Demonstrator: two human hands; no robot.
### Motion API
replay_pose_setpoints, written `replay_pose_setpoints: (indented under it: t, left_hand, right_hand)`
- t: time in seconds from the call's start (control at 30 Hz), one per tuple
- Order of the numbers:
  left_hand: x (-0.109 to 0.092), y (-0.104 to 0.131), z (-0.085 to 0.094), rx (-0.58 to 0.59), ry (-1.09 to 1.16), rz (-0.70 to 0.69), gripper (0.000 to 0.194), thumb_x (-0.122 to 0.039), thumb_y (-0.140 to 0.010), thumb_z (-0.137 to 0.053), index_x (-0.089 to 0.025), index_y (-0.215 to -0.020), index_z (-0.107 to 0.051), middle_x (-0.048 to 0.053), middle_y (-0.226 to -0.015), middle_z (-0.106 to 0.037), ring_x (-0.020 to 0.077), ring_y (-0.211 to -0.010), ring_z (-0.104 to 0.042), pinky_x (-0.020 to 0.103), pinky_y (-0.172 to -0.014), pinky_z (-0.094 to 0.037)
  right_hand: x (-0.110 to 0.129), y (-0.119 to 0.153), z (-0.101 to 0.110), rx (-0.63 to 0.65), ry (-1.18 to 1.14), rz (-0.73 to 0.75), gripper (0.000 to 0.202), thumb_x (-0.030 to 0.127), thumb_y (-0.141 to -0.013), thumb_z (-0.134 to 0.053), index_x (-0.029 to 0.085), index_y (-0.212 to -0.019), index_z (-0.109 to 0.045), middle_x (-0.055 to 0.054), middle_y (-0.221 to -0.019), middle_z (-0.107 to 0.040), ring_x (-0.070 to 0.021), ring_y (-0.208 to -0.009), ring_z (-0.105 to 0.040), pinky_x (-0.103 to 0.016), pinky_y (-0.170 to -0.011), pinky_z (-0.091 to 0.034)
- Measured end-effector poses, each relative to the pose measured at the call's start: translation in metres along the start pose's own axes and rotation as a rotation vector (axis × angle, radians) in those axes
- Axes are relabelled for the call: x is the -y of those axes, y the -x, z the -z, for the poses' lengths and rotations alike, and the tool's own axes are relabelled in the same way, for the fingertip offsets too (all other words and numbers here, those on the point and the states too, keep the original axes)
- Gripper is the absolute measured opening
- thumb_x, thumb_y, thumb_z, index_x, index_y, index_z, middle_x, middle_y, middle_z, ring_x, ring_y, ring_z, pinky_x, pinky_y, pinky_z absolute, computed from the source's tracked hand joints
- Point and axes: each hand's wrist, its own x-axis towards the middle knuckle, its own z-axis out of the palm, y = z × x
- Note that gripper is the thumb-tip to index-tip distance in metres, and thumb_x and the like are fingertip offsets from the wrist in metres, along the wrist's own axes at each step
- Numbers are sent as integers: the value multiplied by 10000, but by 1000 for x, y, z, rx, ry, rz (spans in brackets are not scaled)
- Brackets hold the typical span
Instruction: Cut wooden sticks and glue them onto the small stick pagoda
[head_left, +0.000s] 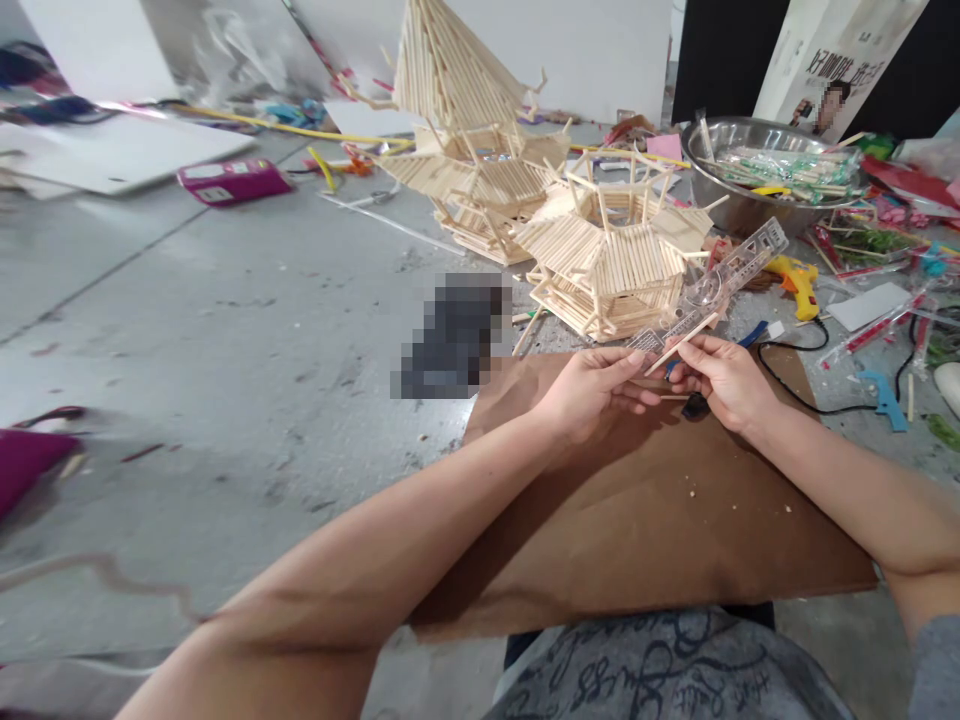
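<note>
My left hand point(596, 390) is closed on the lower end of a clear plastic stencil ruler point(739, 265), which slants up to the right. A thin wooden stick point(684, 342) lies along the ruler, pinched in the fingers of my right hand point(724, 378). Both hands are close together above a brown cardboard sheet point(637, 530). Just beyond them stands a model tier of wooden sticks point(626, 260) with sloping roof panels. Behind it to the left is a taller stick model point(480, 180) under a pointed stick roof point(450, 70). Something dark point(695, 405) shows under my fingers, its kind unclear.
A blurred-out dark object point(454, 335) lies left of the models. At right are a yellow glue gun point(799, 285) with a black cord, a blue plastic piece point(885, 400) and a steel bowl point(720, 190) of wrapped sticks. A magenta box point(234, 182) lies at far left.
</note>
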Motion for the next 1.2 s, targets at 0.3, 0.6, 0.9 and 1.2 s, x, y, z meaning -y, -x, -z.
replay_pose_setpoints:
  t: [0.3, 0.6, 0.9, 1.2]
  left_hand:
    - [-4, -3, 0, -171, -82, -5, 136, -246, -788, -581, -122, -820, -625, 46, -782, -687, 108, -547, -635, 214, -507, -492]
    - [0, -8, 6, -241, -724, -156, 172, -233, -789, -502, -131, -857, -624, 2, -621, -590, 49, -368, -422, 192, -401, -339]
    - [0, 12, -6, -385, -938, -510, 252, -293, -768, -525, -144, -960, -589, 60, -967, -550, 63, -562, -419, 242, -594, -376]
    - [-5, 8, -10, 50, -146, -77, 252, -328, -730, -601, -89, -654, -620, 33, -627, -619, 83, -557, -529, 230, -582, -395]
  right_hand:
    - [-1, -2, 3, -57, 34, -4, 223, 339, -598, -710, 173, -739, -661, 23, -541, -594, -75, -480, -539, -213, -474, -471]
    - [-2, 1, 0, -42, 50, 126, 194, 336, -619, -698, 182, -737, -681, 33, -519, -590, -64, -488, -524, -198, -489, -449]
    - [-5, 5, -3, 4, 101, 132, 220, 358, -627, -701, 178, -753, -693, 27, -535, -579, -70, -501, -519, -209, -503, -453]
    - [-10, 10, -6, 81, 197, 232, 180, 343, -614, -717, 205, -729, -722, -13, -885, -620, -47, -533, -492, -191, -442, -416]
